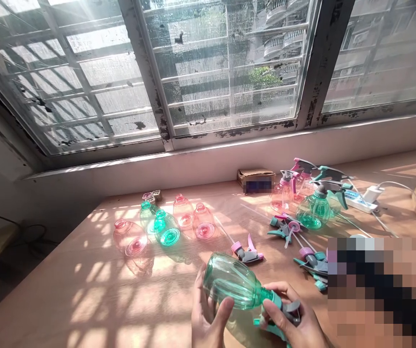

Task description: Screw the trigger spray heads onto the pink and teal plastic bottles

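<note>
My left hand (208, 316) is wrapped round the body of a clear green spray bottle (231, 280), tilted on its side above the table with its neck toward the right. My right hand (300, 321) grips a grey and teal trigger sprayer (276, 300) by its collar, with thumb and fingers pinched on it. The collar sits at the mouth of the bottle, and some neck thread still shows beside it. A pink and grey trigger sprayer (246, 252) with a thin tube lies just beyond the bottle.
Pink bottles (130, 237) and green bottles (169, 229) without tops stand at the back left. Several loose sprayers (311, 261) lie to the right. Behind them are topped bottles (314, 208), a power strip (360, 201) and a cardboard box (254, 181). A blurred patch covers the lower right.
</note>
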Demonstrator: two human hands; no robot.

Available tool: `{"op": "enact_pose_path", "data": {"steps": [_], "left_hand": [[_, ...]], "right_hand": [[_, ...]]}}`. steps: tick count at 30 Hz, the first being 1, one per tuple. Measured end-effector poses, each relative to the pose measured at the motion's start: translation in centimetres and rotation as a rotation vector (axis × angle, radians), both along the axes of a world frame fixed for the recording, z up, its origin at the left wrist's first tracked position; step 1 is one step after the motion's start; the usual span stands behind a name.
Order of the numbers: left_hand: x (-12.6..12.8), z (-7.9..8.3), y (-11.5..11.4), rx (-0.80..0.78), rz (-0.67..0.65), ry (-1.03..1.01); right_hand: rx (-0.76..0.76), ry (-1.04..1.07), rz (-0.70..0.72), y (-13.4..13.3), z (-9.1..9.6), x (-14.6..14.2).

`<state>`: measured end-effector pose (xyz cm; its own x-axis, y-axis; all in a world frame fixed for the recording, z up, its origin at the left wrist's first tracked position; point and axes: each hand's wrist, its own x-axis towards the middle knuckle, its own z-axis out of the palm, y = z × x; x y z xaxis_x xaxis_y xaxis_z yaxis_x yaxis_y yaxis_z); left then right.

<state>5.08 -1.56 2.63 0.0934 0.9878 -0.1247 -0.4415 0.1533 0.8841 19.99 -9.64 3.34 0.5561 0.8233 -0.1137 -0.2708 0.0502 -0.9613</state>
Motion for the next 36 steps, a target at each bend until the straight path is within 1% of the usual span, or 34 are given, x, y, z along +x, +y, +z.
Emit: {"op": "enact_pose_path", "data": {"steps": [3,5,7,11,17,22,26,29,33,36], "left_hand": [[0.4,-0.6,0.0,0.056,-0.059,-0.007],[0.5,-0.7,0.0,0.07,-0.112,0.002],[0.5,-0.6,-0.1,0.087,-0.143,-0.003],[0.4,0.1,-0.5,0.165,-0.144,0.011],[0.2,0.2,-0.5,0.018,-0.124,0.009],[0.5,-0.1,-0.4,0.038,-0.204,-0.022],[0.3,-0.1,-0.5,0.049,-0.204,0.041],[0.0,0.4,-0.7,0.08,-0.187,0.053],[0.1,1.8,-0.9,0.015,-0.121,0.036],[0.3,2.5,-1.1,0.004,-0.139,-0.002]], "right_hand": [[0.037,0.042,-0.067,-0.1,0.1,0.4],[0.046,0.048,-0.083,-0.2,0.2,0.5],[0.05,0.037,-0.084,-0.2,0.2,0.5],[0.055,0.024,-0.075,-0.1,0.0,0.4],[0.024,0.018,-0.013,-0.1,-0.4,0.3],[0.067,0.097,-0.037,-0.1,0.0,0.7],[0.075,0.087,-0.023,-0.2,0.4,0.7],[0.074,0.067,-0.013,-0.3,0.5,0.5],[0.067,0.069,0.02,-0.3,0.3,0.4],[0.069,0.074,0.025,-0.3,0.3,0.5]]}}
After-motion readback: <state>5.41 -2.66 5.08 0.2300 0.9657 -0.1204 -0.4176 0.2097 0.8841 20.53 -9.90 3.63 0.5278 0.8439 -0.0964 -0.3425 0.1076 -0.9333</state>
